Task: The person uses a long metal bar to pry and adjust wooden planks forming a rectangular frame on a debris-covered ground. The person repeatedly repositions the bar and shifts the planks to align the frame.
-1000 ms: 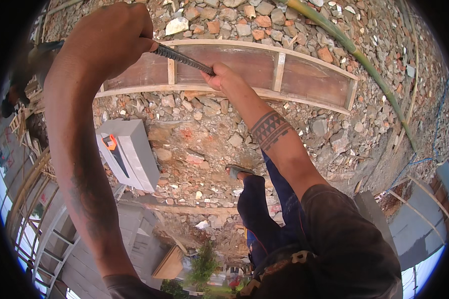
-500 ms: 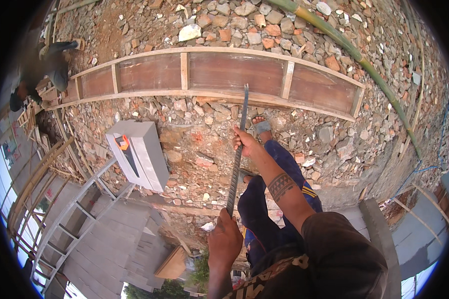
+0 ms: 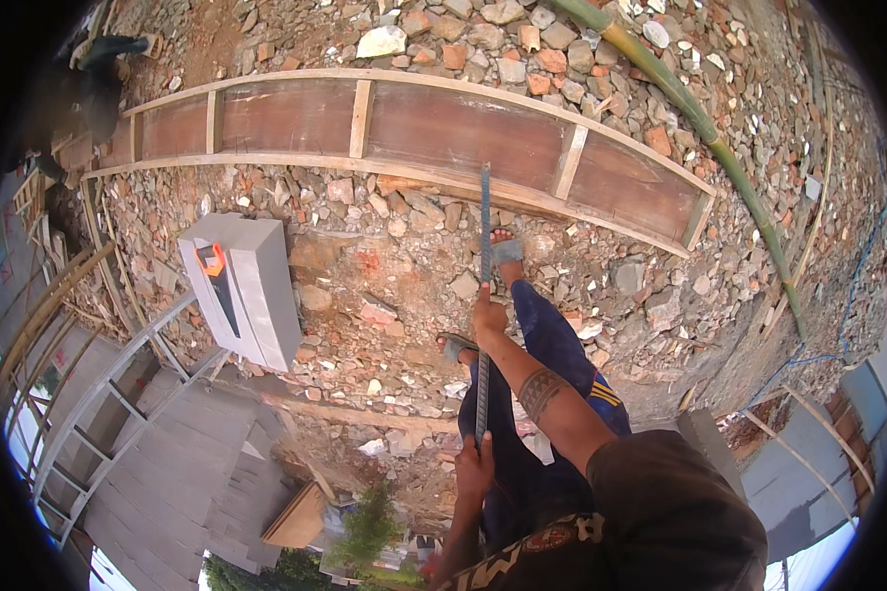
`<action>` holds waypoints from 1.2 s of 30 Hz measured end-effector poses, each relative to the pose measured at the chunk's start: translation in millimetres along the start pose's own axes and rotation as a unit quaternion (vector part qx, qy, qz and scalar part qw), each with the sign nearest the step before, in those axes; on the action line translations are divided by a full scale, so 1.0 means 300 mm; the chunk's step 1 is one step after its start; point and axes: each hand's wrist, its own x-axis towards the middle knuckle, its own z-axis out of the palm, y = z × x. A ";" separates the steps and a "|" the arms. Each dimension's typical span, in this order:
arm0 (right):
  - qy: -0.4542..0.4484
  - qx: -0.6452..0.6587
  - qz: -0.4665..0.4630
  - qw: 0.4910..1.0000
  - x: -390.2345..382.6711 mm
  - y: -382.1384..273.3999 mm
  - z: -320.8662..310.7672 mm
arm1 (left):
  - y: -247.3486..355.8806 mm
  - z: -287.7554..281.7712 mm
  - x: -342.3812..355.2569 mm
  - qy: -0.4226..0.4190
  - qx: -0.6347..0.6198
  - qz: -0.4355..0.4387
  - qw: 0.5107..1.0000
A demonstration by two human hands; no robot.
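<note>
Steel rebar (image 3: 483, 295), swung overhead a second ago, now stands nearly upright over the rubble (image 3: 384, 286), left hand (image 3: 474, 463) and right hand (image 3: 488, 317) both clenched around it.

One ribbed steel bar (image 3: 483, 286) stands near the centre of the frame, and two hands grip it: the right hand (image 3: 488, 317) at mid-frame, the left hand (image 3: 474, 465) lower down. One long wooden form panel (image 3: 414, 128) spans the top. One grey block (image 3: 251, 286) lies at left, with one hand saw (image 3: 219, 284) on it. One green bamboo pole (image 3: 700, 128) crosses the upper right. Two sandalled feet (image 3: 503, 246) show at centre.
</note>
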 end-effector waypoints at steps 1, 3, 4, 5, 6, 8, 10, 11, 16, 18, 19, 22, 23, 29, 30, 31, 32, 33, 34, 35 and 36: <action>-0.001 0.000 0.027 1.000 0.013 0.010 0.015 | -0.061 0.024 0.031 0.006 0.006 0.002 1.000; 0.018 -0.021 -0.038 0.999 0.022 0.066 0.058 | -0.212 0.062 0.097 0.017 0.018 -0.001 1.000; 0.023 -0.028 -0.047 0.998 0.032 0.090 0.097 | -0.259 0.070 0.146 0.026 0.002 -0.008 1.000; 0.029 -0.036 -0.057 0.997 0.040 0.119 0.139 | -0.311 0.071 0.161 0.038 0.000 -0.009 0.999; 0.050 -0.016 -0.072 0.996 0.095 0.170 0.195 | -0.434 0.108 0.207 0.041 -0.005 0.002 0.999; 0.066 0.026 -0.055 0.996 0.245 0.258 0.302 | -0.625 0.171 0.331 0.029 -0.011 0.000 1.000; 0.062 0.081 -0.042 0.994 0.301 0.316 0.378 | -0.762 0.203 0.427 0.034 0.002 -0.012 0.999; 0.061 0.073 -0.033 0.995 0.302 0.330 0.414 | -0.843 0.219 0.471 0.022 -0.022 -0.021 0.999; 0.067 0.149 -0.068 0.984 0.525 0.441 0.545 | -1.137 0.405 0.730 -0.019 -0.033 -0.004 0.999; 0.005 0.229 -0.044 0.972 0.556 0.479 0.590 | -1.244 0.488 0.814 -0.020 -0.085 0.010 0.996; 0.011 0.233 -0.058 0.971 0.569 0.495 0.615 | -1.304 0.528 0.849 -0.027 -0.100 0.005 0.995; 0.075 0.222 -0.145 0.961 0.749 0.520 0.629 | -1.289 0.611 0.996 -0.027 -0.119 0.017 0.992; 0.099 0.201 -0.137 0.965 0.762 0.537 0.660 | -1.347 0.632 1.036 -0.042 -0.141 0.006 0.989; 0.105 0.167 -0.141 0.970 0.724 0.545 0.756 | -1.452 0.629 1.112 -0.003 -0.137 0.037 0.990; 0.096 0.175 -0.143 0.969 0.725 0.535 0.731 | -1.442 0.618 1.105 -0.010 -0.132 0.036 0.991; 0.086 0.185 -0.143 0.968 0.719 0.523 0.713 | -1.428 0.601 1.087 -0.016 -0.124 0.036 0.991; 0.109 0.155 -0.153 0.970 0.706 0.518 0.702 | -1.403 0.585 1.055 -0.024 -0.134 0.018 0.990; 0.131 0.139 -0.150 0.970 0.696 0.512 0.680 | -1.370 0.565 1.019 -0.013 -0.136 0.025 0.990; 0.150 0.124 -0.150 0.969 0.680 0.497 0.661 | -1.340 0.555 0.980 0.002 -0.139 0.032 0.990; 0.170 0.110 -0.149 0.968 0.665 0.479 0.640 | -1.312 0.538 0.945 0.016 -0.140 0.041 0.989; 0.193 0.094 -0.096 0.972 0.575 0.456 0.649 | -1.303 0.516 0.895 0.005 -0.128 0.022 0.991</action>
